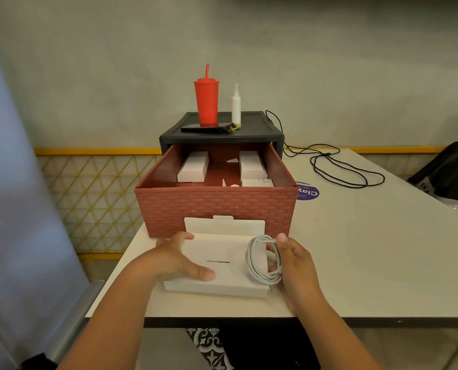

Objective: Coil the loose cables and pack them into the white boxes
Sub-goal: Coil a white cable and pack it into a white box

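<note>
Hands at white box [222, 249]: right hand [294, 263] clamps its grip on coiled white cable [250, 263]; left hand [177, 259], fingers straight, steadies box. Coil may spring open on release.

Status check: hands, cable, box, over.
Left hand rests on box, flap up. Right hand grips coiled cable over box's right end. Nothing blocking.
</note>
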